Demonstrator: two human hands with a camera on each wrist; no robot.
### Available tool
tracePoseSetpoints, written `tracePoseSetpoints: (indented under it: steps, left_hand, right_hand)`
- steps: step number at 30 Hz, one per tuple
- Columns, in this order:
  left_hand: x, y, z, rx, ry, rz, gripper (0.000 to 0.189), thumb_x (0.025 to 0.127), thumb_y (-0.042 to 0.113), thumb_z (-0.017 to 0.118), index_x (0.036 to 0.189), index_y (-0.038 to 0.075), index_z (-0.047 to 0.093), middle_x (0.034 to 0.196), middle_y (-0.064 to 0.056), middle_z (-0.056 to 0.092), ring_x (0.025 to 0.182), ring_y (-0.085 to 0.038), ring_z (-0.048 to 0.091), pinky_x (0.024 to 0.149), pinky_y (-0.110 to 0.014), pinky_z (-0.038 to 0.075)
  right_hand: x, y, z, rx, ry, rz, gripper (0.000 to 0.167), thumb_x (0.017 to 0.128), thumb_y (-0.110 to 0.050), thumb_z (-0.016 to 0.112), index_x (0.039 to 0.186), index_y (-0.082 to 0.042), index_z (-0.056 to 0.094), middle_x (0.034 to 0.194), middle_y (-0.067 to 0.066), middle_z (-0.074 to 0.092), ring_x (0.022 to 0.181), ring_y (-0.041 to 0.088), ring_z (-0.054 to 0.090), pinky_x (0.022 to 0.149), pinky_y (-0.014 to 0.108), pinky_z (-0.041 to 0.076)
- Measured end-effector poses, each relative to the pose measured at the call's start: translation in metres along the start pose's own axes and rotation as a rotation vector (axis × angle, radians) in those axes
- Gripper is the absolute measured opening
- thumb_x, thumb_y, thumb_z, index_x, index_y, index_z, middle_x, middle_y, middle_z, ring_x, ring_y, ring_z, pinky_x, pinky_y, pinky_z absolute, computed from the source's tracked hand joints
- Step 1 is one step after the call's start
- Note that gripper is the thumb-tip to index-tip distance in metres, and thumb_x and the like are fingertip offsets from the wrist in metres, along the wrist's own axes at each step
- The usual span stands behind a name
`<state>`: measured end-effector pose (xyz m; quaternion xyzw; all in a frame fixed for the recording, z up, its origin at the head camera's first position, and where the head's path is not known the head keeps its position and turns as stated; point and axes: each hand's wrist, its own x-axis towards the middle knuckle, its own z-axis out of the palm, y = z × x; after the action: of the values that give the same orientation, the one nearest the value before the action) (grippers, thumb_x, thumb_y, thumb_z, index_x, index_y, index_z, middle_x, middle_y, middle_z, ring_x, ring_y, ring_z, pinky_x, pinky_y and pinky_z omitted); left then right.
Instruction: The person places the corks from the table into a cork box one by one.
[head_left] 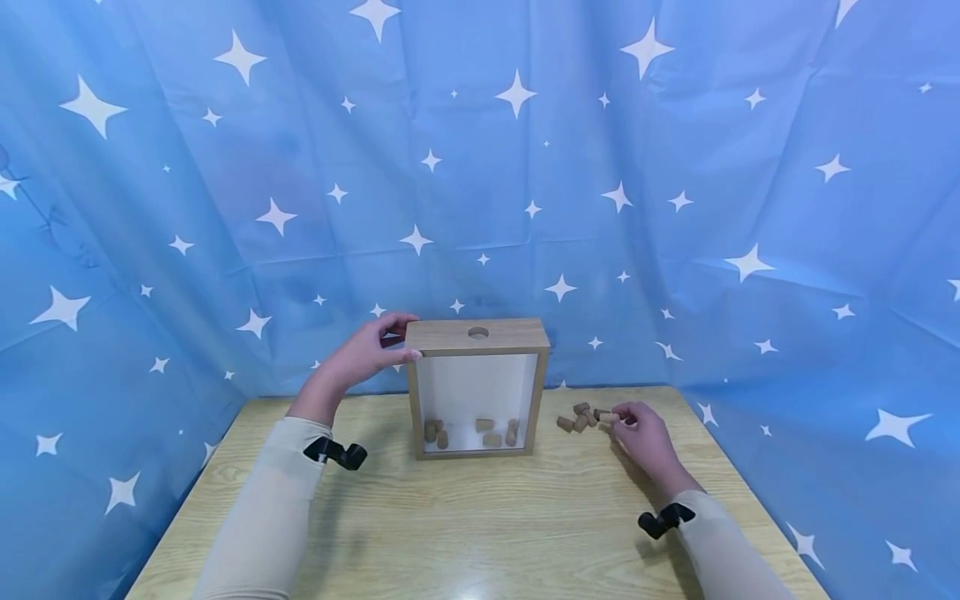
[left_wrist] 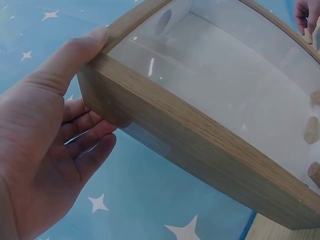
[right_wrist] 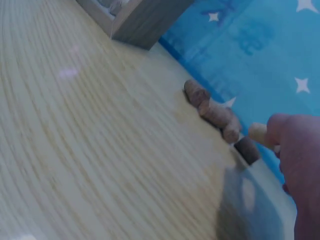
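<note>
An upright wooden box (head_left: 517, 335) with a clear front and a round hole (head_left: 478, 333) in its top stands at the back of the table. My left hand (head_left: 365, 353) grips its upper left corner, thumb (left_wrist: 82, 50) on the front edge and fingers behind. Several corks (head_left: 491, 439) lie on the box's floor, behind the clear front. To the right of the box, my right hand (head_left: 648, 440) pinches a cork (right_wrist: 261, 134) between thumb and fingertips, just above the table. Beside it lies a small pile of corks (head_left: 582, 421).
The light wood table (head_left: 465, 517) extends in front of the box and to both sides. A blue curtain (head_left: 480, 167) with white stars hangs right behind the table and along its sides. Each wrist carries a small black camera mount (head_left: 337, 452).
</note>
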<state>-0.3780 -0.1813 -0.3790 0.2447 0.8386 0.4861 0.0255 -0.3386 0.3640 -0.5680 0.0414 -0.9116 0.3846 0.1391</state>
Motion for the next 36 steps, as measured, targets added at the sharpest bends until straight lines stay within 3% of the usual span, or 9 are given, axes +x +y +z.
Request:
tracePoseSetpoints:
  steps: [5,14,23,30,36]
  left_hand:
    - [0.000,0.001,-0.001,-0.012,-0.005,-0.017,0.077,0.096,0.043,0.089,0.160,0.018,0.054,0.155,-0.014,0.057,0.148,-0.038,0.050,0.116,-0.060,0.050]
    - [-0.001,0.002,-0.001,-0.006,-0.001,-0.014,0.076,0.096,0.039,0.090,0.159,0.017,0.055,0.153,-0.014,0.059,0.146,-0.037,0.053,0.114,-0.058,0.052]
    - [-0.002,0.003,-0.003,0.015,0.002,-0.016,0.075,0.097,0.036,0.089,0.160,0.016,0.054,0.153,-0.015,0.059,0.147,-0.038,0.052,0.115,-0.059,0.051]
    - [-0.002,0.005,-0.002,0.037,0.001,-0.011,0.073,0.098,0.034,0.088,0.160,0.016,0.054,0.153,-0.015,0.059,0.147,-0.039,0.052,0.117,-0.060,0.049]
    - [-0.002,0.004,0.003,0.037,0.019,0.008,0.072,0.097,0.031,0.089,0.158,0.015,0.056,0.152,-0.013,0.060,0.147,-0.039,0.053,0.117,-0.060,0.049]
  right_hand:
    - [0.002,-0.012,-0.007,0.010,0.009,-0.014,0.030,0.109,-0.010,0.068,0.135,0.005,0.070,0.129,0.024,0.067,0.114,0.036,0.061,0.088,0.045,0.053]
    - [0.009,-0.037,-0.017,-0.013,0.066,-0.120,0.026,0.108,-0.011,0.072,0.131,0.000,0.074,0.121,0.016,0.070,0.109,0.031,0.063,0.087,0.038,0.053]
    - [0.015,-0.078,-0.029,0.058,0.088,-0.140,0.028,0.111,-0.020,0.071,0.132,-0.003,0.075,0.119,0.013,0.070,0.108,0.026,0.062,0.087,0.032,0.052]
    - [0.021,-0.106,-0.038,0.108,0.126,-0.180,0.023,0.110,-0.016,0.072,0.129,-0.003,0.076,0.114,0.012,0.069,0.103,0.024,0.062,0.082,0.022,0.052]
    - [0.022,-0.126,-0.044,0.119,0.150,-0.229,0.021,0.109,-0.016,0.073,0.128,-0.007,0.076,0.116,0.009,0.069,0.103,0.020,0.060,0.085,0.028,0.049]
